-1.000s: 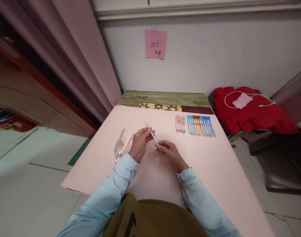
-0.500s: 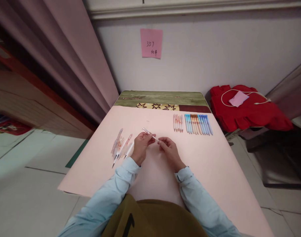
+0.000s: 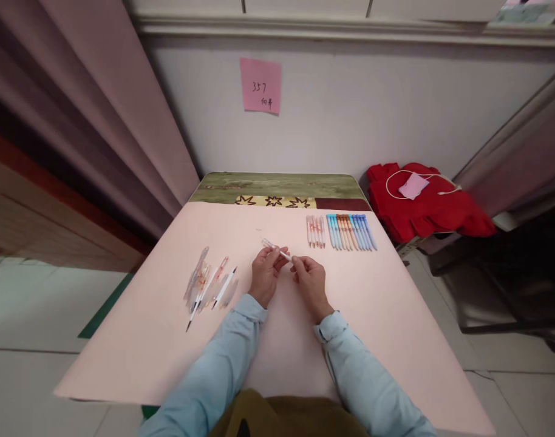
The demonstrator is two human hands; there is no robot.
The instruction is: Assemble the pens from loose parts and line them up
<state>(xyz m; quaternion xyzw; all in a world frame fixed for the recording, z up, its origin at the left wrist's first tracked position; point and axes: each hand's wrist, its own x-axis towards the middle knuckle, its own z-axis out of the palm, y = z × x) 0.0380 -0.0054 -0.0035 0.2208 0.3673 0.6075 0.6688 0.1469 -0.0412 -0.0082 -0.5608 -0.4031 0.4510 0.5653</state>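
Note:
My left hand [image 3: 265,276] and my right hand [image 3: 308,284] meet over the middle of the pink table cover [image 3: 377,309]. Together they pinch a thin clear pen [image 3: 274,248], whose far end sticks out up and to the left of my left fingers. Both hands have their fingers closed on it. Left of my hands lies a loose heap of clear pen parts and refills [image 3: 209,285]. At the far right of the cover, a neat row of finished pens [image 3: 341,231] lies side by side, pinkish ones then blue and orange ones.
A pink sticky note [image 3: 260,85] hangs on the wall ahead. A red cloth [image 3: 423,203] with a white cable and a pink slip lies right of the table. A curtain [image 3: 136,121] hangs at the left. The green table end [image 3: 277,184] shows beyond the cover.
My hands have drawn closer together and lowered the pen from a steep tilt to nearly flat. The view has shifted, so everything sits further left.

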